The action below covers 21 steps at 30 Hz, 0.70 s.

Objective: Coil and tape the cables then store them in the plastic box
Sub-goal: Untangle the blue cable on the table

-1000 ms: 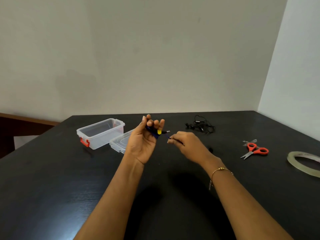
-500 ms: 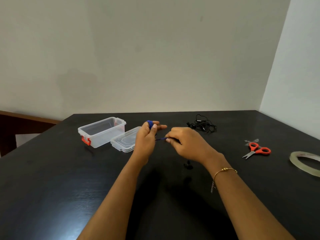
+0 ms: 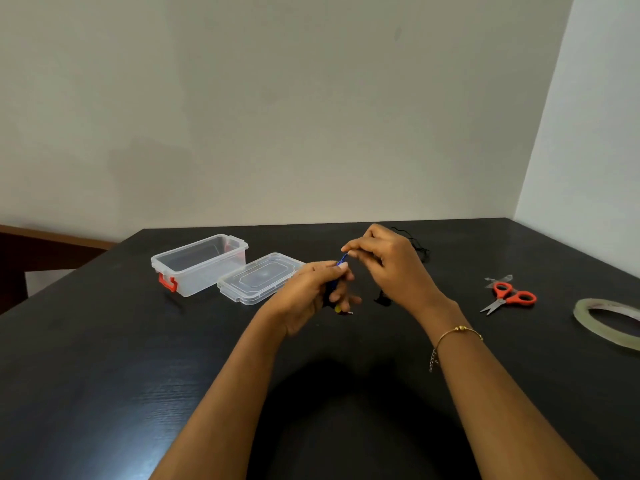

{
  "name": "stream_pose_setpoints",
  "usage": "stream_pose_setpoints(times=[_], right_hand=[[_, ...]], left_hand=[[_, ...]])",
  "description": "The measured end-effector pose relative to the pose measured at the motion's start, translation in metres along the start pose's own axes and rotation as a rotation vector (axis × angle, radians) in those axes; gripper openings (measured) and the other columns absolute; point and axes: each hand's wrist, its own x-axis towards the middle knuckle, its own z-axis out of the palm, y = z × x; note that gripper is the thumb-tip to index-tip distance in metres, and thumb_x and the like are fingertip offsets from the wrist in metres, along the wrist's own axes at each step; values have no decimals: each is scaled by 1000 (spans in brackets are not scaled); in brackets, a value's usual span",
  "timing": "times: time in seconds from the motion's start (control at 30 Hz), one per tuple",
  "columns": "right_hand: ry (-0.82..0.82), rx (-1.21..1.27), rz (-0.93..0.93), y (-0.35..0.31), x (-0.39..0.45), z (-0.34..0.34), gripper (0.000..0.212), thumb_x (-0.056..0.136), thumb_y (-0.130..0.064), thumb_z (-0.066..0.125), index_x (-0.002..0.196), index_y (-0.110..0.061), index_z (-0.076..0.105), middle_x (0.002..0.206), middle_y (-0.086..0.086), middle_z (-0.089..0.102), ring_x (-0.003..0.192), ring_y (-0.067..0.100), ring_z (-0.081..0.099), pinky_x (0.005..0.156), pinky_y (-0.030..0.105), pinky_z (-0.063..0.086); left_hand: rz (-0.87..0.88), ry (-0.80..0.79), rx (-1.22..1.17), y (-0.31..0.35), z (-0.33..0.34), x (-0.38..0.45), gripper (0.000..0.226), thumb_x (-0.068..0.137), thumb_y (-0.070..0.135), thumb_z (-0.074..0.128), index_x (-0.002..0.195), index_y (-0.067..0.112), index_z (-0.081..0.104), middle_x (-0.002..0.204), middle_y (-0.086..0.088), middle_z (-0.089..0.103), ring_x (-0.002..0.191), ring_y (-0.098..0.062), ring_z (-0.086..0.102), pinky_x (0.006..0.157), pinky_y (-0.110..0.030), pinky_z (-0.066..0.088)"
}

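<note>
Both hands, left point(image 3: 308, 296) and right point(image 3: 391, 268), fingers pinching one blue cable point(image 3: 341, 263); one box point(image 3: 199, 263), one lid point(image 3: 259, 277).

Black table point(image 3: 104, 375) against pale wall point(image 3: 311, 116). Orange-handled scissors point(image 3: 509, 298) lie right of centre, blades closed.

L hand point(image 3: 308, 292) grips blue cable point(image 3: 341, 263) coil just right of lid point(image 3: 259, 277); R hand point(image 3: 384, 261) pinches cable's upper end. Open plastic box point(image 3: 199, 263) left of lid, touching it. Black cable point(image 3: 420, 249) behind R hand. Scissors point(image 3: 509, 297), then tape roll point(image 3: 606, 322), far right of lid, all on black table point(image 3: 104, 358).
</note>
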Motion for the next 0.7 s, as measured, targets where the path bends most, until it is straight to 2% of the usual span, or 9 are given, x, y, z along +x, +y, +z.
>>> stream_pose_setpoints(times=[0.1, 0.2, 0.33, 0.43, 0.5, 0.63, 0.7], right_hand=[[-39, 55, 49, 1, -1, 2, 20, 90, -7, 55, 104, -5, 68, 80, 0, 49, 68, 2, 45, 63, 9, 36], [-148, 94, 127, 1, -5, 10, 21, 91, -7, 52, 107, -5, 66, 84, 0, 53, 76, 10, 50, 67, 12, 38], [-293, 203, 218, -4, -10, 21, 15, 92, -7, 50, 89, -15, 62, 77, -4, 56, 69, 4, 52, 65, 13, 41], [-326, 246, 263, -10, -11, 27, 15, 92, -9, 51, 83, -12, 62, 82, 5, 64, 75, 18, 61, 69, 27, 48], [-332, 264, 307, -13, -11, 30, 14, 92, -10, 52, 90, -8, 66, 90, 8, 67, 80, 23, 63, 69, 23, 48], [-339, 482, 461, -16, -12, 38, 18, 91, -9, 54, 104, -7, 67, 90, 2, 69, 81, 3, 60, 75, 14, 46], [-392, 575, 507, -18, -14, 40, 19, 92, -11, 54, 106, -7, 66, 86, 0, 70, 80, 1, 61, 77, 12, 46]], left_hand=[[37, 11, -245, 4, -2, -2, 29, 97, 16, 33, 73, 8, 49, 41, 4, 37, 41, -11, 46, 67, -27, 56], [81, 30, -480, 7, -4, -4, 30, 96, 20, 31, 72, 11, 46, 40, 6, 37, 40, -9, 45, 64, -25, 55], [161, 112, -698, 7, -5, -1, 28, 96, 23, 33, 76, 12, 48, 43, 6, 44, 45, -8, 52, 68, -24, 57], [204, 214, -745, 5, -8, 2, 30, 99, 22, 33, 79, 10, 53, 50, 4, 55, 54, -10, 63, 72, -25, 58], [221, 259, -757, 2, -9, 3, 28, 99, 21, 35, 83, 10, 55, 57, 1, 62, 63, -13, 68, 75, -27, 58], [280, 326, -764, 1, -7, 7, 26, 99, 19, 33, 93, 7, 56, 77, -4, 73, 79, -17, 71, 83, -28, 55], [326, 371, -757, 1, -8, 9, 25, 99, 17, 31, 99, 7, 54, 83, -4, 74, 83, -16, 71, 86, -28, 53]])
